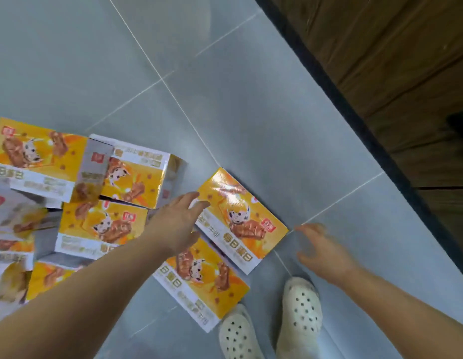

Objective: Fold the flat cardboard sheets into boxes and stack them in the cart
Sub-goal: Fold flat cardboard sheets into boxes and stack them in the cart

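Note:
Several yellow and white printed cardboard boxes lie on the grey tiled floor. One box [240, 218] lies nearest the middle, with a second box [202, 283] just below it. My left hand [177, 224] hovers with straight fingers over the left edge of the upper box, fingertips at its corner. To the right of that box, my right hand [321, 251] spreads its fingers over bare floor and holds nothing. More boxes [101, 224] are heaped to the left. No cart is in view.
My two feet in white perforated clogs [300, 312] stand at the bottom middle, close to the lower box. A black strip [336, 99] borders a dark wooden floor at the upper right. Grey tiles [121, 47] stretch across the top and right.

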### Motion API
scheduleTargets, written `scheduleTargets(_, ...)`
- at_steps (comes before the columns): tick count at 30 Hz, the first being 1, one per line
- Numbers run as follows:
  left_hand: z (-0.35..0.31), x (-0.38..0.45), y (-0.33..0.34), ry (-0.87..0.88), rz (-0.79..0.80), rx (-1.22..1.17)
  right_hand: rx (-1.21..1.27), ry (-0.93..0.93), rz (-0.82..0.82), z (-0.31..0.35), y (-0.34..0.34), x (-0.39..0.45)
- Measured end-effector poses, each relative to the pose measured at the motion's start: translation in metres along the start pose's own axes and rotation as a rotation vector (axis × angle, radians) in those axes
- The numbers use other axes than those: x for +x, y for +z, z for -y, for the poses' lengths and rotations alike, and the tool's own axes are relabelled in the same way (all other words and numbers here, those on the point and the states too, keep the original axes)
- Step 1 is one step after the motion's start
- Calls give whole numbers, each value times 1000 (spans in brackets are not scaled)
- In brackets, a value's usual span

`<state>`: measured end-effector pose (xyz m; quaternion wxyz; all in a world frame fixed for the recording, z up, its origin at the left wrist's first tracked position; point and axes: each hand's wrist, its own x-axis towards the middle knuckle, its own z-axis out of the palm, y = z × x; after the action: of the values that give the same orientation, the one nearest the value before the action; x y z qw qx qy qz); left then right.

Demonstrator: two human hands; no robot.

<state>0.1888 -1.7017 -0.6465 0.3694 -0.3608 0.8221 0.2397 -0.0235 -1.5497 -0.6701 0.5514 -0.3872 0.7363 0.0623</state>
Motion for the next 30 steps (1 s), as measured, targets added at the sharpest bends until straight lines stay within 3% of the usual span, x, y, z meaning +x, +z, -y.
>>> scheduleTargets(6,16,104,32,-102,-14,-312,322,90,-83,-30,48,83)
scheduleTargets(11,17,153,52,-83,-21,-585,796,227,47,-45,70,123)
scheduleTargets(14,14,162,56,-92,-60,-653,1017,252,131,-39,76,128)
scheduleTargets(20,9,137,48,-145,-149,-702,1201,306,15,-22,82,109)
scheduleTargets(24,3,99,28,-147,-187,-631,1180,304,-122,-10,77,75)
scheduleTargets(30,-8,14,14,-140,-352,-554,650,168,-281,19,30,6)
